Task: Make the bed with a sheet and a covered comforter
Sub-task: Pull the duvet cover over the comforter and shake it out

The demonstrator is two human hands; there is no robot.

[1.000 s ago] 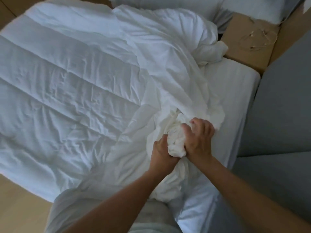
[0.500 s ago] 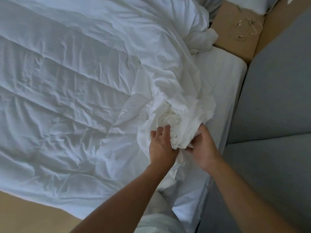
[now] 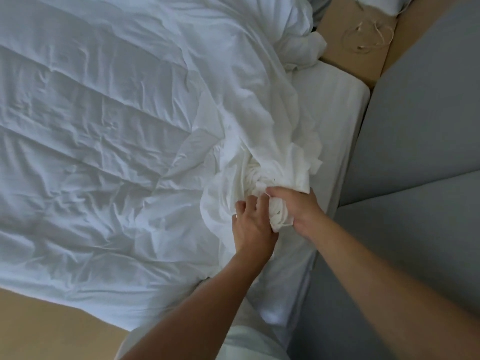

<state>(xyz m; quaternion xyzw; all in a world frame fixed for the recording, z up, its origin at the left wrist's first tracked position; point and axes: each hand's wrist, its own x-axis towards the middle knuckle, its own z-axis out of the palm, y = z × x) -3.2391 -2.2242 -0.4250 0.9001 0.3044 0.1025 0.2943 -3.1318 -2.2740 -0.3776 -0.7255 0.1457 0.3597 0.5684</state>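
A white quilted comforter (image 3: 98,141) lies spread over most of the bed. A thin white duvet cover (image 3: 249,105) runs in a crumpled band along the comforter's right side and is gathered into a wad near the bed's right edge. My right hand (image 3: 296,209) grips that wad from the right. My left hand (image 3: 253,224) rests against the wad's left side, its fingers pushed into the folds. The white sheet (image 3: 335,105) covers the mattress and shows bare on the right strip.
A grey upholstered surface (image 3: 415,141) runs right along the bed's right edge. A tan wooden surface (image 3: 348,55) with a thin white cable (image 3: 368,35) sits at the top right. Tan floor (image 3: 52,326) shows at the lower left.
My right hand has closed over the top of the gathered cover, having been lower beside it. My left hand has slid lower against the wad. The view has shifted slightly.
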